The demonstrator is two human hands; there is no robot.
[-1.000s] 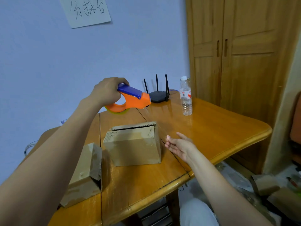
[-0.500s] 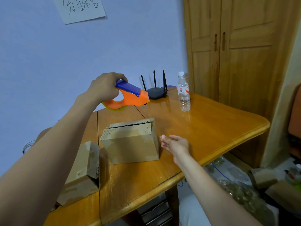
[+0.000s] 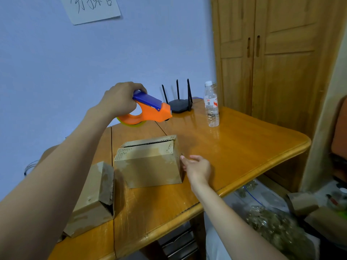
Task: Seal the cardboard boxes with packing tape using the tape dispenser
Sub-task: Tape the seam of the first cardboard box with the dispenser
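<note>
The cardboard box (image 3: 150,164) sat near the middle of the wooden table (image 3: 244,147), its top flaps lying nearly closed with a dark slit showing between them and worn, ragged corrugation along the edges. A person's right hand (image 3: 197,168) reached in just beside the box's right wall, fingers extended and relaxed, holding nothing; whether the fingertips actually touched the cardboard could not be made out. Above and behind the box, clear of the tabletop, the left hand (image 3: 120,99) gripped the blue handle of an orange tape dispenser (image 3: 150,111), fingers wrapped round it so that the rear of the handle was hidden. Only a thin yellowish rim of the tape roll showed beneath the orange body, and its cutting end was too small to read. A second cardboard box (image 3: 93,199) lay tilted at the table's left, partly covered by the left forearm, one end flap hanging loose. Farther back stood a black router (image 3: 179,107) with three antennas and a clear plastic water bottle (image 3: 212,106), well apart from the boxes. A handwritten paper note (image 3: 92,8) on the blue wall was cut off by the top edge. A wooden wardrobe (image 3: 272,62) filled the right, with blurred clutter on the floor below.
</note>
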